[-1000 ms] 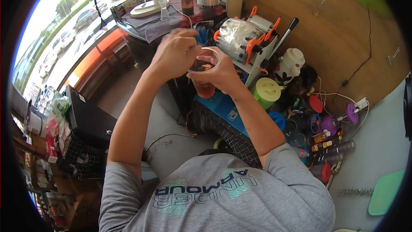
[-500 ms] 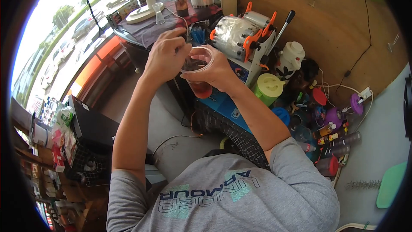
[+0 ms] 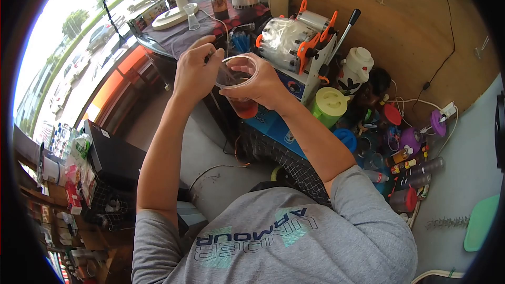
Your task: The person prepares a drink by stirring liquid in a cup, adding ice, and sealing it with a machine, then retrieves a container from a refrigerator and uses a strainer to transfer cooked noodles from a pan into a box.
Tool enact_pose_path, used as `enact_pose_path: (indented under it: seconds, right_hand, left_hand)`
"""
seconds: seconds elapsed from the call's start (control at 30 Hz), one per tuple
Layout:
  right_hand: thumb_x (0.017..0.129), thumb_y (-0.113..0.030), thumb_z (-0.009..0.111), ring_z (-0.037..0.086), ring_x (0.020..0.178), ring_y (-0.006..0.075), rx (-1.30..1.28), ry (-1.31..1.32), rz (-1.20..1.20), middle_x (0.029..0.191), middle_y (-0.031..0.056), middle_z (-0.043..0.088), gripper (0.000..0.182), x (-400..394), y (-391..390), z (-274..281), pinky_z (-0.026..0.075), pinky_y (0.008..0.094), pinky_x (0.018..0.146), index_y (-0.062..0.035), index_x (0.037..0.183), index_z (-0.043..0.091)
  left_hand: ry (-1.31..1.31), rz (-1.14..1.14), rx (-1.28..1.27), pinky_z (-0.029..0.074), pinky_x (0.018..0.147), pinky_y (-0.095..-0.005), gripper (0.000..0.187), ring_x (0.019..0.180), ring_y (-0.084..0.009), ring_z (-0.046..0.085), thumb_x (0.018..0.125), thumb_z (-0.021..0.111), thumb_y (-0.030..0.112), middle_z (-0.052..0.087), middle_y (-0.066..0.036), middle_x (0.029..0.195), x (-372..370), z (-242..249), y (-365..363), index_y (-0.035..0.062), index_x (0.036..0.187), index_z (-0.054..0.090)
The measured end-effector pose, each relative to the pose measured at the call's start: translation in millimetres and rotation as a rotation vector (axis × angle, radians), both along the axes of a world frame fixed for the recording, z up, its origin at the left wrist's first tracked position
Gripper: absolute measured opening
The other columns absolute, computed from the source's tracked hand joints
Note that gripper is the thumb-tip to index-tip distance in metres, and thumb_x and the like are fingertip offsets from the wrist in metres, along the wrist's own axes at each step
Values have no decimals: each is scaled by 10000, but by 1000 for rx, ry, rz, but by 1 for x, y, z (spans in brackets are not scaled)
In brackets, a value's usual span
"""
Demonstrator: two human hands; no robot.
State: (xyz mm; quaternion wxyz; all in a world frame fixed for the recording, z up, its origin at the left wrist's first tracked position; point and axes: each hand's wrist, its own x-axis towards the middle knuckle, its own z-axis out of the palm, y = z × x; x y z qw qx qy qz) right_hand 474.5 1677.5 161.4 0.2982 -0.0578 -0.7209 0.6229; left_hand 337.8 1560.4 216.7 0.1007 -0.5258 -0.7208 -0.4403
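Observation:
A clear plastic cup (image 3: pixel 243 106) with red liquid in its lower part is held up at the upper middle. My right hand (image 3: pixel 263 85) wraps round its right side, just under the rim. At the left edge of the rim is my left hand (image 3: pixel 195 71), its thumb and fingers pinched together and one finger raised. Something thin and clear seems to run from that pinch into the cup, but it is too small to make out.
A sealing machine (image 3: pixel 295 81) with film rolls and a black-tipped lever stands beyond my right hand. Behind are a dark-clothed table (image 3: pixel 179 36), a sauce bottle (image 3: pixel 219 4) and a small clear measuring cup (image 3: pixel 191 17). A green-lidded pitcher (image 3: pixel 330 106) and several bottles are on the right.
My left hand has moved slightly left and down, and its fingers have shifted. The cup and my right hand have shifted slightly left in view.

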Motion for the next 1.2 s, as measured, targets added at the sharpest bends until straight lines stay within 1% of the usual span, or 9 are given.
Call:
enact_pose_path:
  seconds: [0.23,0.33,0.4,0.5,0.57,0.7,0.77,0.87,1.2]
  right_hand:
    - [624,-193,966,546,1273,262,45,11,-1,1251,115,614,772,-7,-1,-2,443,379,1062,10,1258,575]
    - [625,-184,965,549,1270,257,-3,-5,21,1250,114,614,782,-10,-3,-3,462,383,1047,10,1270,567]
    - [625,-169,963,536,1286,254,5,-3,14,1261,118,608,809,-12,-6,-4,481,374,1032,12,1294,546]
    - [629,-144,957,527,1297,256,-31,-3,36,1285,127,589,826,-17,-9,-4,494,363,1025,18,1316,528]
    - [598,-181,969,537,1287,271,-69,20,41,1276,141,592,857,-19,-16,-3,494,364,1016,33,1307,540]
    - [577,-197,973,546,1276,283,-55,49,29,1265,160,594,869,-19,-24,3,504,359,990,44,1297,550]
    - [582,-192,969,544,1277,283,-120,41,62,1266,162,594,854,-16,-34,9,503,358,989,45,1290,554]
    - [593,-176,958,546,1274,283,-127,40,66,1267,165,593,832,-16,-38,7,509,352,976,47,1285,552]
    - [584,-150,954,531,1293,285,-170,77,76,1262,155,591,841,-12,-61,10,519,354,978,41,1293,543]
  left_hand:
    - [134,21,24,521,874,-367,267,1001,-317,704,917,659,206,686,-173,1251,-6,0,-7,-58,889,685]
    - [-222,-158,-129,510,873,-340,286,959,-206,680,946,649,212,669,-139,1319,-4,2,-14,-51,835,668]
    - [302,8,25,514,861,-349,286,954,-224,687,947,646,215,689,-146,1278,-12,1,-15,-55,859,679]
    - [-150,-131,-116,525,801,-404,268,902,-364,691,924,648,218,706,-207,1084,1,10,-23,-46,947,688]
    - [70,-47,60,523,782,-405,276,868,-354,689,923,648,218,704,-221,980,-9,6,-26,-23,1048,700]
    - [-142,-220,-136,522,796,-406,256,892,-388,675,923,642,202,695,-209,1069,-4,10,-35,-51,936,674]
    - [404,-72,90,520,847,-413,284,934,-395,671,923,632,212,684,-211,1128,-14,9,-35,-70,891,654]
    - [-29,-252,-104,503,917,-429,303,1028,-403,649,925,617,227,675,-219,1175,-2,16,-46,-67,869,664]
    - [209,-180,-105,484,982,-455,308,1147,-422,608,916,597,231,645,-222,1292,-4,23,-60,-42,795,676]
